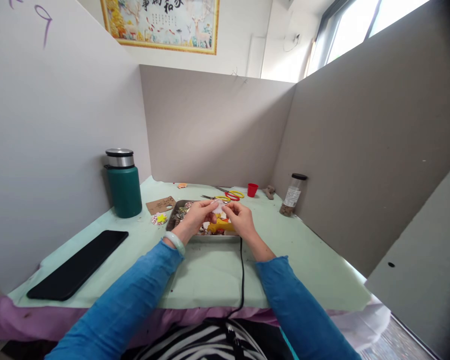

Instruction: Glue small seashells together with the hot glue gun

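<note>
A small whitish, thin-looking piece (219,206) is pinched between the fingertips of both hands; its exact kind is too small to make out. My left hand (195,216), with a pale bangle at the wrist, grips it from the left. On its other side, my right hand (241,218) closes thumb and fingers at the edge. Both hands are over a metal tray (195,239) of small shell-like bits. Partly hidden between them in the tray lies a yellow glue gun (222,226), and a black cord (242,280) runs from the tray to the table's front edge.
At left stand a green bottle (124,192) and a black flat pad (78,264). Brown card (160,205) and a yellow-centred flower-like piece (159,219) lie beside the tray. Behind are scissors (235,194), a red cup (252,190) and a black-lidded jar (293,195). Grey partitions (213,125) enclose the table.
</note>
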### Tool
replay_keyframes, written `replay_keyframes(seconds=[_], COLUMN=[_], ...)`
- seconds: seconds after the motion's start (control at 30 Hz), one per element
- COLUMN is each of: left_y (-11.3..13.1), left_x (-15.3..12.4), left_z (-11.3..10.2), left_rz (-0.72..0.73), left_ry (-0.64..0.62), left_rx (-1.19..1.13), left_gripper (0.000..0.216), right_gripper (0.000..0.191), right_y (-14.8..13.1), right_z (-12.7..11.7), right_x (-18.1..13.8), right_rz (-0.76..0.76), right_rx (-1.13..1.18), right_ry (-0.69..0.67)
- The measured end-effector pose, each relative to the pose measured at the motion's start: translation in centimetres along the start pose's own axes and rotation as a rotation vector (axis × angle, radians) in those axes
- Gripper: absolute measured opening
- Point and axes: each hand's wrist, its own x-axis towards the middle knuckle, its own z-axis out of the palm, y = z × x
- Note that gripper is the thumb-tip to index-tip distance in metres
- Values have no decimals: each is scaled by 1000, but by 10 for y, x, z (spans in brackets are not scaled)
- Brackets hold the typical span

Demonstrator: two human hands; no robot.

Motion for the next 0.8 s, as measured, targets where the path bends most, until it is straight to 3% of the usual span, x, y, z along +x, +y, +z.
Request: replay_keyframes(seconds=[0.23, 0.43, 0.57, 0.8], left_y=[5, 10, 7, 1], left_x=[-2, 0, 0, 3], left_z=[1, -2, -2, -6], left_rz=[43, 75, 83, -22], left_ry=[91, 161, 135, 21], left_rx=[96, 222, 193, 21], left_gripper=[48, 35, 31, 32], right_gripper=[22, 18, 17, 18], right_y=[-2, -1, -4, -3], right_z=[-2, -2, -2, -2], right_x=[1, -1, -1, -1], right_rz=[11, -33, -26, -9], right_rx=[-43, -128, -118, -54], right_ry=[26, -7, -31, -67])
